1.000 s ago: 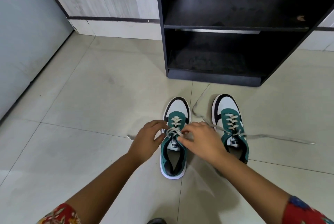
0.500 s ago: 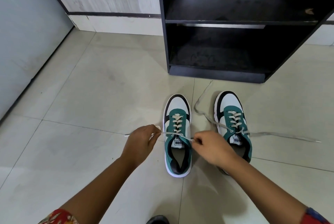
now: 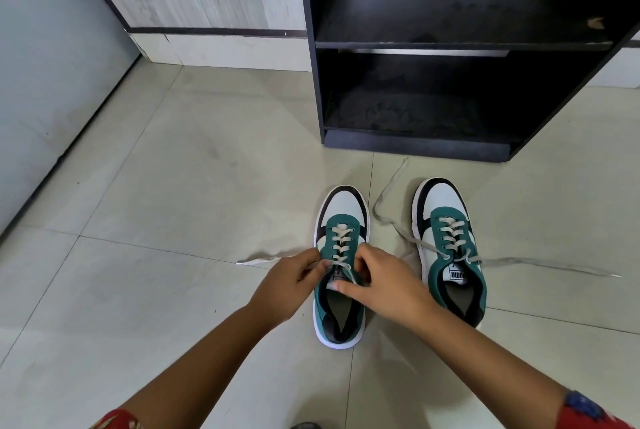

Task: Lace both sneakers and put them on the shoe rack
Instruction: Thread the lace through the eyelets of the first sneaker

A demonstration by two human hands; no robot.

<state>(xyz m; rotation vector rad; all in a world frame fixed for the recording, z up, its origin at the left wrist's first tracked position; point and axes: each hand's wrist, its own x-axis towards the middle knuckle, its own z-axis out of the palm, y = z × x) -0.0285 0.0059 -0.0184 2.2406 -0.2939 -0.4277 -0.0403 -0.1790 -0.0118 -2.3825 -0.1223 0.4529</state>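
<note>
Two green, white and black sneakers on the beige tiled floor (image 3: 173, 186), toes toward the black wooden shoe rack (image 3: 450, 44), both rack shelves bare. Left green-white-black sneaker (image 3: 341, 311) sits just beside the right green-white-black sneaker (image 3: 446, 248), small gap between. Left hand (image 3: 289, 285) grip pinched together on the left sneaker's beige flat lace (image 3: 341, 248), loose end trailing left across the floor. Right hand (image 3: 388, 286) over the sneaker's tongue, fingers curled, grip clamped on the other lace strand near the top eyelets. Right sneaker laced but untied; its beige lace ends (image 3: 540, 264) lie loose, one running right, one curving toward the rack. Red patterned sleeves at bottom corners.
</note>
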